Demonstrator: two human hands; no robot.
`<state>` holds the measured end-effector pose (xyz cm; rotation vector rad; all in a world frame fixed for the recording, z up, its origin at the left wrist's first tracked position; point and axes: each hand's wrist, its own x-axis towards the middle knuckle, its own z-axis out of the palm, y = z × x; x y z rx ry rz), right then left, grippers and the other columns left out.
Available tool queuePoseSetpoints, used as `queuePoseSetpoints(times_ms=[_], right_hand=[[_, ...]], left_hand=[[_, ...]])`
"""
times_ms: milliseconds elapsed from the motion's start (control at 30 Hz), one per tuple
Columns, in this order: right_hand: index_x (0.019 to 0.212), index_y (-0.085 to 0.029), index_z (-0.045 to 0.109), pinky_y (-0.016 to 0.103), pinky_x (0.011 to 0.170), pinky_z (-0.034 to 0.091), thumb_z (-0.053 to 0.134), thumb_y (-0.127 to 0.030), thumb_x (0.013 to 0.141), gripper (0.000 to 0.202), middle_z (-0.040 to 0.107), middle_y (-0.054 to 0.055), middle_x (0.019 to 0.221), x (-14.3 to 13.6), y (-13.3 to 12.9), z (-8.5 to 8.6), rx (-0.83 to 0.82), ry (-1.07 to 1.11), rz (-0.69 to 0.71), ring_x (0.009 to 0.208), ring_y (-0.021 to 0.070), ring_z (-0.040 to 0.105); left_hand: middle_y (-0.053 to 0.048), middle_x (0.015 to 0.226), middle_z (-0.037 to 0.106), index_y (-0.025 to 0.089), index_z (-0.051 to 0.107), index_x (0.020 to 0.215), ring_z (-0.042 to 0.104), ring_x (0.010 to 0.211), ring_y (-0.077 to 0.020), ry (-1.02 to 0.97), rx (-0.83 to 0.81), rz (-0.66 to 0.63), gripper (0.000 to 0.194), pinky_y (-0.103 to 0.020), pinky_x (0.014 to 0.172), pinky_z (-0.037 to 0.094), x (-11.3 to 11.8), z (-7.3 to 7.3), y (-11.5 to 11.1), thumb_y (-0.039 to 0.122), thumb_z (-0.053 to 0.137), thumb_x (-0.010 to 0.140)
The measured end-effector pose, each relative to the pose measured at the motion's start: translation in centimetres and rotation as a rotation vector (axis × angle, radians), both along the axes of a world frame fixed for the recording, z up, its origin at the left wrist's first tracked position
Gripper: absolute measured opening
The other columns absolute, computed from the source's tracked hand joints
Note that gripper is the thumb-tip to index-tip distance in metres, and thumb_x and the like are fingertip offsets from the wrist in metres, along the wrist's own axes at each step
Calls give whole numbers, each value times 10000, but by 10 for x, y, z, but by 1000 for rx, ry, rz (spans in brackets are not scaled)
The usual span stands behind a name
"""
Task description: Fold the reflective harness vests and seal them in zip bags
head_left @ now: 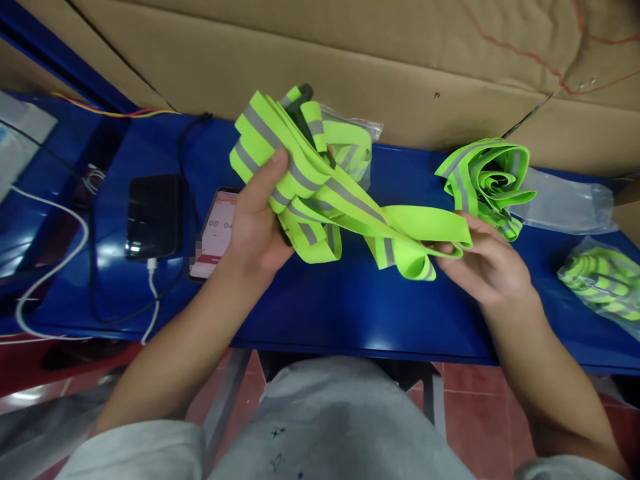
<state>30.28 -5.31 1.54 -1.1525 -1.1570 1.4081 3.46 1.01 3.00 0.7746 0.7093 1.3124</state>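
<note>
A bundle of yellow-green reflective strap [300,173] with grey stripes is held up over the blue table. My left hand [260,213] is closed round its folded layers, thumb on top; a black part, perhaps a buckle, shows at the bundle's upper end. Loose lengths run across to my right hand [490,257], whose fingers pinch a strap end. Behind that hand lies a loosely coiled reflective strap [487,177]. Another strap in a clear bag [360,150] sits behind the held bundle, partly hidden by it.
Left of my left hand lie a phone [213,233] showing a timer and a black device [154,217] with a white cable. A clear plastic bag [565,200] and a bagged strap [603,280] lie at the right. Cardboard [350,60] lines the back of the blue table [360,313].
</note>
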Motion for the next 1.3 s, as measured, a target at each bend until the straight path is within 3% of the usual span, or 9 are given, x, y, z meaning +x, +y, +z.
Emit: queuePoseSetpoints(times_ms=[167,333,433,533,633,867,1033,1133,1300], right_hand=[[773,-283,554,438,726,560,524,-507,869,245,402,1,545,4,3,4,0,-57,45,690,239,586],[1388,-298,550,325,637,527,689,-425,907,516,611,-20,806,-7,0,-4,-92,-68,79,688,167,610],[1326,-290,649,279,633,533,718,-418,942,411,683,14,991,-14,-5,-7,-26,-241,43,728,131,632],[1062,-241,772,349,910,581,637,-451,1009,256,693,79,1167,-17,-9,-7,255,-553,40,1050,190,678],[1151,-249,757,438,1144,500,682,-456,983,277,668,100,1332,-18,-11,-9,404,-660,128,1311,248,612],[1125,-215,760,225,685,573,647,-434,1010,272,774,21,931,-17,-13,-7,114,-410,353,772,123,701],[1120,-174,762,233,664,552,558,-462,1050,360,760,35,900,-19,-13,-3,131,-400,650,756,128,680],[1135,-185,750,238,765,546,562,-311,1057,239,754,50,986,-25,-15,-6,394,-593,536,853,127,693],[1392,-259,629,381,1106,516,647,-279,1004,388,635,103,1409,-29,-11,-13,602,-708,38,1336,231,602]], left_hand=[[-23,1124,818,225,796,1046,623,1354,-305,-41,1,-42,304,-347,1111,546,-1,1,-5,448,592,1009],[5,1047,825,238,827,979,763,990,-233,-122,78,-105,347,-308,869,642,-2,0,-11,447,554,1023],[-6,1135,812,240,819,1052,753,1077,-254,-128,-1,-219,294,-342,914,643,-2,-1,-15,405,579,1013],[-22,1278,770,251,803,1092,673,1275,-345,-40,-83,-196,296,-394,905,653,-2,0,-19,476,697,932],[-23,1414,703,255,796,1071,531,1444,-419,34,-110,-136,363,-427,929,651,-2,4,-22,534,783,839],[-13,1366,725,254,768,1164,572,1423,-378,-41,-18,-106,300,-433,1051,599,-8,9,-19,450,678,956],[-15,1282,759,236,778,1146,613,1381,-359,-62,1,-109,270,-401,1011,621,-8,7,-19,392,641,973],[-30,1269,765,219,773,1167,658,1321,-376,-83,-61,-199,298,-452,969,645,-6,2,-23,370,671,930],[-57,1279,763,197,780,1157,719,1221,-360,-107,-69,-314,359,-434,888,680,-1,-3,-27,421,741,879]])
